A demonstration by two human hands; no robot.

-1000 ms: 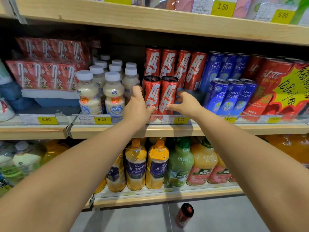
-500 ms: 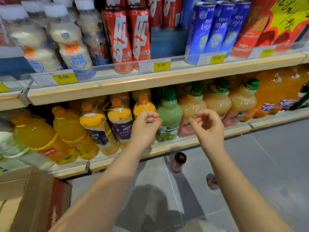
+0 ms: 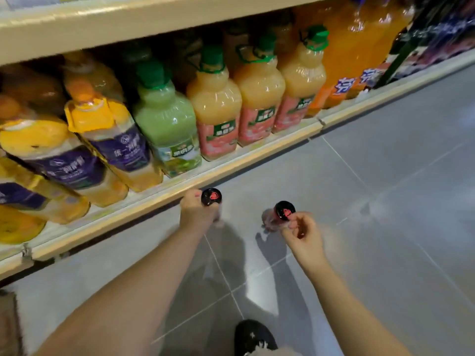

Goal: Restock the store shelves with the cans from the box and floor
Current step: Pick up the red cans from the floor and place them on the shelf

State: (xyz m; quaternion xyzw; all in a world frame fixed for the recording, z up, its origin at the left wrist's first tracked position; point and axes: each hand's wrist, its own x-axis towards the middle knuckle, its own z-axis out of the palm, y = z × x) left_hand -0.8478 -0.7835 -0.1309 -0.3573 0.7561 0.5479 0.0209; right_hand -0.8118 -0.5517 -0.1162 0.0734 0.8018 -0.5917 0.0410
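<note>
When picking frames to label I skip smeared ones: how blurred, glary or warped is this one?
Head view: motion blur smears the juice bottles, the left can and the right can; the left hand and right hand read sharper; wide-angle distortion slants the shelf edge; glare spots the bottles; arm shadows cross the floor.

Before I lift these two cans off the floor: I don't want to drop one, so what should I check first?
1. Left hand grips the left can: ok, its fingers curl round the can's side.
2. Right hand grips the right can: cannot tell; its fingers curl beside the top, but blur hides the contact.
3. Both cans upright: ok, both tops face up.
4. Cans apart from each other: ok, bare floor shows between them.
5. Shoe clear of the cans: ok, it is well back from them.
6. Room on the can shelf: cannot tell, that shelf is out of view.
</note>
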